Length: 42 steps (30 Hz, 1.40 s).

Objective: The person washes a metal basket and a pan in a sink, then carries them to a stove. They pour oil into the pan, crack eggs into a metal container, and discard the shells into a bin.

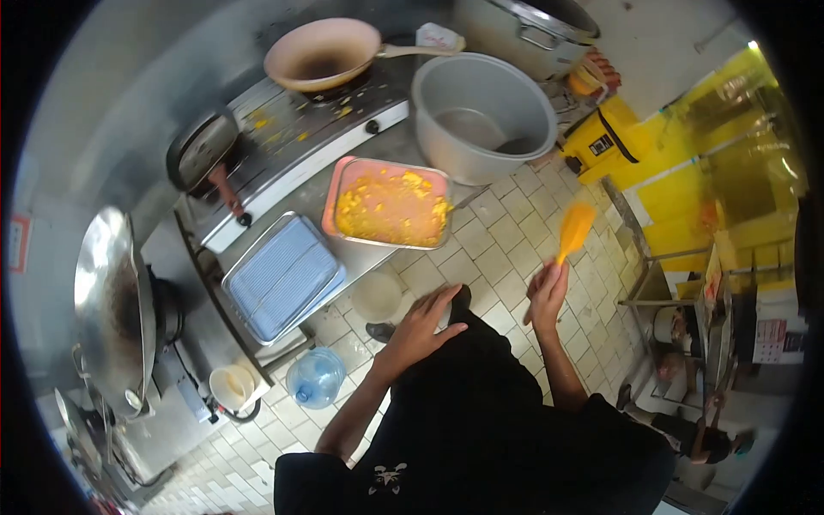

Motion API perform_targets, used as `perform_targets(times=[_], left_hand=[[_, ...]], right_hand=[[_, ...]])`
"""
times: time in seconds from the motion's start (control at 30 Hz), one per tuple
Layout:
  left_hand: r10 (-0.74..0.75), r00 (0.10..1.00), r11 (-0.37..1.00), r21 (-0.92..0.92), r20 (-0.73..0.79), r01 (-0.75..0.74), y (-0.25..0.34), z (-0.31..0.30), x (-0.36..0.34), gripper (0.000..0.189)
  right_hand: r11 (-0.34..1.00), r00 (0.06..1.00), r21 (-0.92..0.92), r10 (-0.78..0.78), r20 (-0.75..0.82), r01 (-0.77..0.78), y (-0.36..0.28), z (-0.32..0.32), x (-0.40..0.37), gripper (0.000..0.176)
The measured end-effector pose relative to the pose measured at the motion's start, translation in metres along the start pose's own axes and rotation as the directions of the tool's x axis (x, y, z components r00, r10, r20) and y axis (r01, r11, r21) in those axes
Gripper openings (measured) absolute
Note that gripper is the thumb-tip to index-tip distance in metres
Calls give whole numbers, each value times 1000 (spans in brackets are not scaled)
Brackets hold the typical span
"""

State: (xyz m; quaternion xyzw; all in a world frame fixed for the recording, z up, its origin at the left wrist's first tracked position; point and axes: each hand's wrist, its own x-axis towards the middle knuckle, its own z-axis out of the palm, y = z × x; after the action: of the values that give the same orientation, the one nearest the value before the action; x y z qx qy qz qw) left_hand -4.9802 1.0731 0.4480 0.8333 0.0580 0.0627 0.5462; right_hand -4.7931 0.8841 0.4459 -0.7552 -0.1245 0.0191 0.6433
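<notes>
My right hand grips the handle of an orange spatula, its blade pointing up and away over the tiled floor. Nothing is in my left hand; its fingers are spread in front of my dark clothing. Beyond the hands, a rectangular tray with a pink base holds yellow crumbled food that looks like scrambled egg. It rests on the metal counter edge. To its left lies a clear tray with a blue striped lining. Both hands are apart from the trays.
A pale wok-like pan sits on the stove, near a smaller dark pan. A big grey pot stands right of the tray. A large wok is at left, a blue water jug on the floor. Another person is at far right.
</notes>
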Motion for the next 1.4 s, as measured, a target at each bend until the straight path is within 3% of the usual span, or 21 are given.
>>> perform_targets(times=[0.03,0.07,0.1,0.13,0.2,0.27,0.33,0.4,0.43,0.53,0.67,0.73,0.83,0.87,1.0,1.07,1.13,1.2,1.27,1.33,1.4], left_hand=[[-21,999,999,-42,-36,20,-4,14,12,57],[-20,999,992,-122,-37,16,-5,24,28,54],[-18,999,980,-199,-50,8,-6,32,49,50],[-22,998,962,-272,-61,5,-8,41,68,46],[-96,978,901,-435,-184,6,-19,60,106,39],[-270,927,753,-657,-262,34,-18,70,152,36],[-522,776,582,-813,-354,20,-5,74,203,39],[-703,501,557,-828,-506,-55,-2,76,263,47],[-740,464,527,-848,-487,-50,-5,70,285,49],[-822,462,388,-921,-333,26,-55,49,321,52],[-750,227,638,-770,-621,5,-17,66,352,26],[-722,255,653,-755,-643,-57,-23,69,355,23],[-704,282,652,-751,-652,-108,-32,69,354,25],[-699,291,651,-750,-653,-120,-34,69,354,26],[-705,285,645,-754,-650,-123,-24,83,360,34],[-669,349,665,-738,-656,-112,-21,96,363,42],[-712,194,674,-734,-675,-84,-2,116,376,46],[-754,81,620,-748,-651,-238,1,144,376,50],[-853,224,430,-878,-472,-210,-1,168,372,47],[-736,611,468,-871,-292,147,-26,199,363,49],[-658,744,544,-755,-115,366,-13,205,397,38]], right_hand=[[925,992,-365,-76,97,106,38,-34,8,27],[711,971,-667,-102,217,224,75,-70,13,31],[811,949,-564,280,147,-152,103,-105,12,32],[739,766,-424,626,146,-523,134,-138,1,32],[731,984,-678,166,65,-79,223,-193,-23,28],[708,745,-303,667,-6,-637,251,-235,-30,27],[600,633,-307,774,-14,-739,283,-267,-34,31],[501,530,-288,848,-26,-816,308,-291,-24,36],[469,499,-253,864,-67,-846,310,-296,-16,41],[510,513,-194,857,42,-838,322,-318,27,42],[607,603,-160,794,79,-778,322,-299,123,34],[744,728,-99,667,156,-661,314,-265,191,34],[782,805,215,526,275,-585,281,-189,305,33],[715,796,350,535,283,-605,259,-158,341,34],[690,812,429,519,267,-583,217,-64,444,29],[707,834,445,498,240,-550,207,-42,466,30],[731,851,440,481,211,-522,206,-39,488,32],[753,862,424,470,188,-503,220,-48,498,35],[793,862,337,469,193,-507,248,-75,516,28],[880,905,223,388,175,-420,288,-93,525,26],[897,909,163,388,155,-411,267,-96,540,24]])
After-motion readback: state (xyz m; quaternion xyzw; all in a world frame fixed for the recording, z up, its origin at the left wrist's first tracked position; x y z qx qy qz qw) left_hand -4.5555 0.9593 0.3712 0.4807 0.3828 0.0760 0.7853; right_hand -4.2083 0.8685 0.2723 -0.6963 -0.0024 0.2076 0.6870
